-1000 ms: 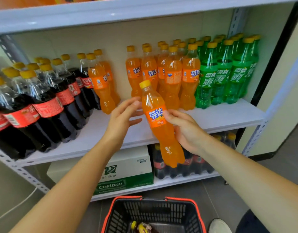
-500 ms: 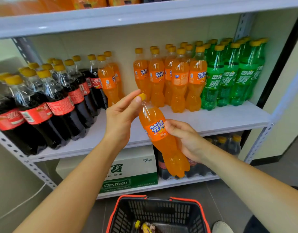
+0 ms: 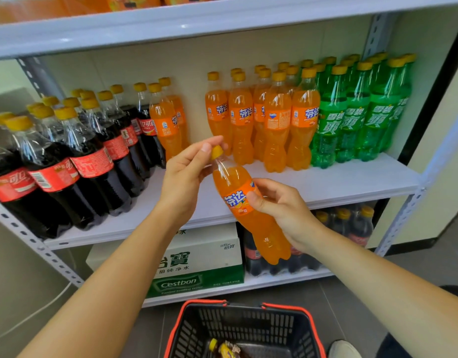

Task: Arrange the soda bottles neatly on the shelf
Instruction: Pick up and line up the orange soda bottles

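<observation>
An orange soda bottle with a yellow cap hangs tilted in front of the white shelf, cap toward the upper left. My right hand grips its labelled middle. My left hand pinches the cap between thumb and fingers. On the shelf stand dark cola bottles at the left, two orange bottles beside them, a group of orange bottles in the middle and green bottles at the right.
Bare shelf board lies between the two orange groups and along the front edge. Below, a green-and-white water carton and more cola bottles fill the lower shelf. A red-rimmed black basket stands on the floor, with a bottle inside.
My left hand went from beside the bottle's neck to pinching its cap. The bottle tilted further and sank a little. The view moved closer to the shelf.
</observation>
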Demonstrator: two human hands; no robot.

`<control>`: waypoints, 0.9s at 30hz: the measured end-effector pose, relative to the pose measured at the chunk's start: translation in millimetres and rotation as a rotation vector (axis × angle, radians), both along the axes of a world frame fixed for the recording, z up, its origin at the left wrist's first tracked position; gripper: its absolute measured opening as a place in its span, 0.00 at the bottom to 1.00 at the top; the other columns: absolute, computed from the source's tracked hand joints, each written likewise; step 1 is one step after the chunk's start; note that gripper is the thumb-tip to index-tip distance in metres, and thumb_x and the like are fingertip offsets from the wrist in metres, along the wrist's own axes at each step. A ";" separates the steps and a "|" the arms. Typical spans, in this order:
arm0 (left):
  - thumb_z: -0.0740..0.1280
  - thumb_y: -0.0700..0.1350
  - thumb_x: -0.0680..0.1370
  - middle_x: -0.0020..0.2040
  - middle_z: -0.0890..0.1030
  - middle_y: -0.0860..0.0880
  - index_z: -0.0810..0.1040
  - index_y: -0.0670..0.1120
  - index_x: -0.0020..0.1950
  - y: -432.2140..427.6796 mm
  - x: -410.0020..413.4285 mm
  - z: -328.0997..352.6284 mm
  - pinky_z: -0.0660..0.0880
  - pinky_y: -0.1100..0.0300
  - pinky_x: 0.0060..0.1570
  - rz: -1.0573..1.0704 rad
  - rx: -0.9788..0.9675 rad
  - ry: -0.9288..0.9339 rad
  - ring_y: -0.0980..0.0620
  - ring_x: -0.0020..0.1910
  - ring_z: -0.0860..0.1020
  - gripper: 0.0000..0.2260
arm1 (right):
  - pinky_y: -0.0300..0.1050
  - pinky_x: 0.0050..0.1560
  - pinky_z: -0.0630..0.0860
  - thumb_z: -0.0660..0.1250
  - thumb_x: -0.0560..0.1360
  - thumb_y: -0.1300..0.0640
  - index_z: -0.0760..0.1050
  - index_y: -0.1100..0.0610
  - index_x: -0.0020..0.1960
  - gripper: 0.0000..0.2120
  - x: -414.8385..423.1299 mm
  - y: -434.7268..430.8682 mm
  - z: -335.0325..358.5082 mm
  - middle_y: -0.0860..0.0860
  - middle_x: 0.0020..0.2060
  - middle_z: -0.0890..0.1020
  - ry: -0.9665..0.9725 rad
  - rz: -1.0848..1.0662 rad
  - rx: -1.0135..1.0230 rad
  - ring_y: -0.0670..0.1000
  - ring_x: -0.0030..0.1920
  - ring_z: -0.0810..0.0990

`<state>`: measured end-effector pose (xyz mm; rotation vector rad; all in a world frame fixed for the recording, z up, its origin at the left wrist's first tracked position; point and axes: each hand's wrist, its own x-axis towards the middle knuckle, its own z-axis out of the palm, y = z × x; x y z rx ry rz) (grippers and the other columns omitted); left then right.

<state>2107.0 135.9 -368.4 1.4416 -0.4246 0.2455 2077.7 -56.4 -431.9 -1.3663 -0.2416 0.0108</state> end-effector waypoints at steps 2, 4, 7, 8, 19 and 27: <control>0.61 0.45 0.84 0.60 0.85 0.48 0.75 0.51 0.70 2.0 -0.4 -1.0 0.79 0.58 0.54 -0.097 -0.033 0.068 0.50 0.59 0.83 0.15 | 0.46 0.51 0.81 0.74 0.72 0.48 0.79 0.55 0.65 0.23 0.1 -0.7 1.4 0.55 0.56 0.86 0.046 0.037 0.052 0.55 0.56 0.85; 0.63 0.47 0.81 0.64 0.83 0.46 0.72 0.48 0.73 1.4 -2.7 -6.5 0.79 0.58 0.54 -0.151 0.013 0.118 0.50 0.60 0.82 0.20 | 0.46 0.49 0.82 0.71 0.73 0.47 0.79 0.56 0.64 0.22 -0.1 -0.6 4.5 0.56 0.55 0.86 0.083 0.056 0.073 0.54 0.54 0.86; 0.68 0.44 0.81 0.64 0.82 0.43 0.72 0.39 0.73 -0.7 -5.5 -15.9 0.78 0.56 0.59 -0.218 0.136 0.134 0.48 0.60 0.82 0.22 | 0.46 0.46 0.82 0.68 0.74 0.45 0.79 0.57 0.63 0.22 -0.4 1.4 6.9 0.57 0.54 0.86 0.116 0.069 0.079 0.54 0.51 0.86; 0.69 0.42 0.79 0.63 0.82 0.42 0.72 0.39 0.73 -0.1 -5.8 -16.7 0.78 0.54 0.60 -0.239 0.147 0.141 0.46 0.60 0.82 0.23 | 0.47 0.46 0.82 0.68 0.74 0.45 0.78 0.57 0.63 0.23 -0.6 2.5 6.7 0.58 0.55 0.86 0.130 0.074 0.077 0.54 0.51 0.86; 0.74 0.40 0.74 0.61 0.84 0.43 0.76 0.40 0.69 -7.8 -9.7 -15.6 0.81 0.51 0.58 -0.166 0.111 0.101 0.45 0.60 0.83 0.24 | 0.56 0.58 0.81 0.65 0.69 0.27 0.78 0.45 0.66 0.33 1.2 10.7 14.5 0.49 0.56 0.86 0.252 0.064 -0.072 0.52 0.57 0.85; 0.74 0.43 0.74 0.58 0.85 0.46 0.78 0.42 0.67 -4.1 -6.6 -9.4 0.81 0.56 0.49 -0.049 0.027 0.143 0.47 0.56 0.84 0.22 | 0.52 0.49 0.82 0.81 0.66 0.47 0.74 0.55 0.66 0.32 0.5 8.3 9.8 0.57 0.59 0.83 0.078 -0.022 0.002 0.57 0.55 0.85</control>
